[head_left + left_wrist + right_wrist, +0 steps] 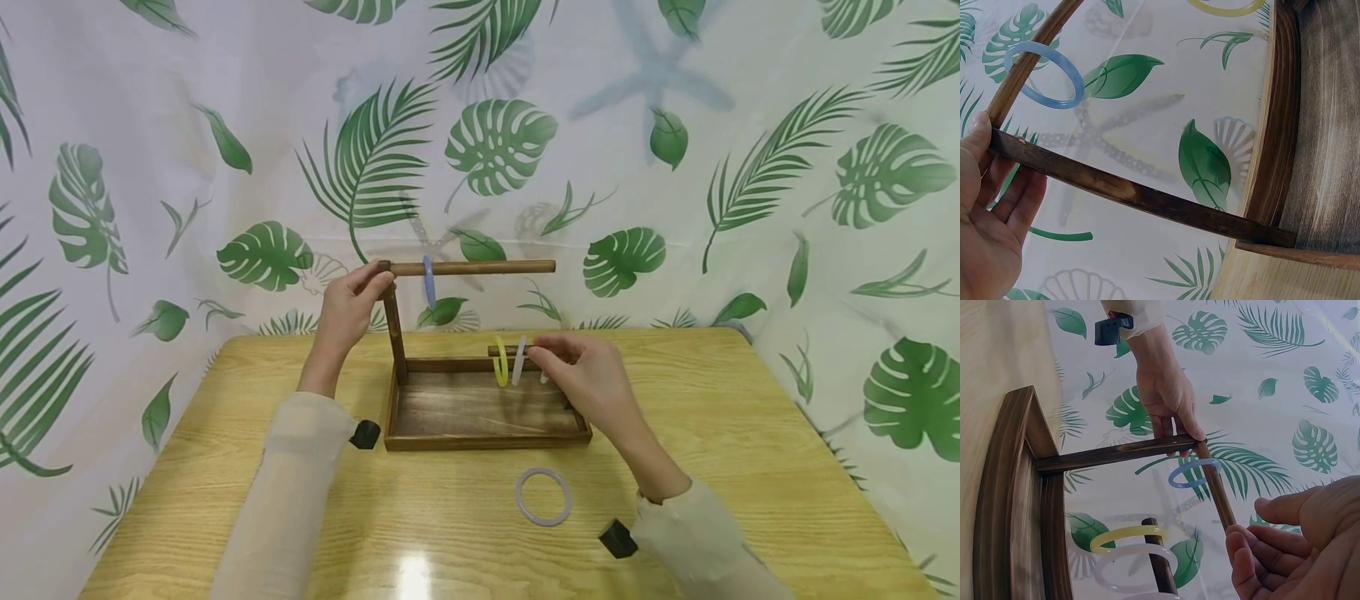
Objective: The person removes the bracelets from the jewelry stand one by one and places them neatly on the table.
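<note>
A brown wooden stand (395, 333) has a tray base, a tall post with an upper bar and a shorter lower bar. My left hand (347, 310) grips its upper left corner between thumb and fingers. On the upper bar hangs a blue ring (1077, 81). The lower bar (1161, 569) carries a yellow ring (1119, 532), a whitish ring (518, 362) and another pale ring (544, 377), partly hidden by my right hand (592, 379). That hand is beside the lower bar, fingers loosely bent, thumb apart from them, nothing visible between.
A pale lilac ring (543, 522) lies flat on the wooden table (450, 517), in front of the tray. Behind the table hangs a leaf-patterned cloth (525, 75). Black wrist devices (618, 539) show at both sleeves.
</note>
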Demonstrator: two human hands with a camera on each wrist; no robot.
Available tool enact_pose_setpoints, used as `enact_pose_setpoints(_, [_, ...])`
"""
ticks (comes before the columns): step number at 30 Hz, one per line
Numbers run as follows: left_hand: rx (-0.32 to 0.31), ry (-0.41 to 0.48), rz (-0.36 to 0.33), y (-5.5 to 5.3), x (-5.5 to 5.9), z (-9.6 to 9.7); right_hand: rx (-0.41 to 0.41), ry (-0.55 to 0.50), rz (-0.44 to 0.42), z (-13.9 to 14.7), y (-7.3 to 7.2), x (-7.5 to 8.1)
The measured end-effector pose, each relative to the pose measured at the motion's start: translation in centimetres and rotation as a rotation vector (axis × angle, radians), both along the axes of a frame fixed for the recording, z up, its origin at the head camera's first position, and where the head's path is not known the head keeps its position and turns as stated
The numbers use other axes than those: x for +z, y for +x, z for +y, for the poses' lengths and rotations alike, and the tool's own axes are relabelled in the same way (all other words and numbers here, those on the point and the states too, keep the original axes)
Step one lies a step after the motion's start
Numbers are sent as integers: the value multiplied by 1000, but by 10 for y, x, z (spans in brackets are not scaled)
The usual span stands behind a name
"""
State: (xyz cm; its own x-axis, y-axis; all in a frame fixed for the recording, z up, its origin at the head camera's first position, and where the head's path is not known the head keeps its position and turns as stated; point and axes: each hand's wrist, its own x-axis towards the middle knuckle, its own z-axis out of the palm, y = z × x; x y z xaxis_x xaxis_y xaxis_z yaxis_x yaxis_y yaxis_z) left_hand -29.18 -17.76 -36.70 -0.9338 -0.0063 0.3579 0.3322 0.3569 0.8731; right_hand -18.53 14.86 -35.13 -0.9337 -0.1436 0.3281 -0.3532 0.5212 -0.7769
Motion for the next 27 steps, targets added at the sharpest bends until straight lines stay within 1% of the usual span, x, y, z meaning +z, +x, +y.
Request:
enact_pose_setpoints(8, [4,-3,-3,-1,0,0,8,-27,33,-17,-11,7])
enact_pose_setpoints(14, [-1,2,-13,0,0,-1,17,-47,39,-30,-21,10])
enact_pose_setpoints(22, [4,-4,3,-1,1,-1,20,-64,27,-50,-34,10])
enact_pose_setpoints(27, [5,-9,5,0,1,0,8,-65,31,-62,-41,10])
